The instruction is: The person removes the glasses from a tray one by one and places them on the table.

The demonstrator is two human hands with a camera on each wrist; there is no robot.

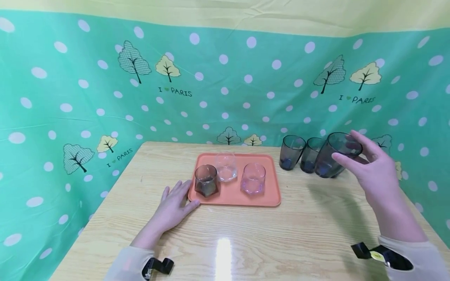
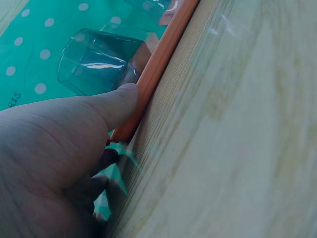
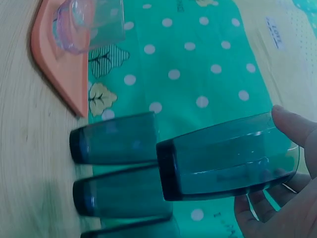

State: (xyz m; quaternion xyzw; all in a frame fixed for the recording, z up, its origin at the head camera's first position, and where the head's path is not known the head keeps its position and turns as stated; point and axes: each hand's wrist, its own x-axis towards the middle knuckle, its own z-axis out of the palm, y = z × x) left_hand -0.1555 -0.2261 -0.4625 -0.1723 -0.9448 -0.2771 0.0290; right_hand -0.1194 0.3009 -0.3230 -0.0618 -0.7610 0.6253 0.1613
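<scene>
My right hand (image 1: 379, 171) holds a dark, see-through glass tumbler (image 1: 332, 156) near its rim, thumb on one side and fingers on the other. In the right wrist view the tumbler's thick base (image 3: 168, 171) is up off the table, beside more standing tumblers (image 3: 116, 139). My left hand (image 1: 175, 207) lies at the near left corner of a salmon-pink tray (image 1: 228, 200), fingers spread. Its thumb (image 2: 121, 101) touches the tray's rim in the left wrist view. On the tray stand a smoky brown glass (image 1: 206, 181), a clear glass (image 1: 226, 169) and a pink-tinted glass (image 1: 253, 181).
Two dark tumblers, one on the left (image 1: 291, 154) and one beside it (image 1: 311, 156), stand right of the tray; another is mostly hidden behind the held one. The wooden table (image 1: 246, 242) ends at a green dotted curtain (image 1: 225, 78) behind and at both sides.
</scene>
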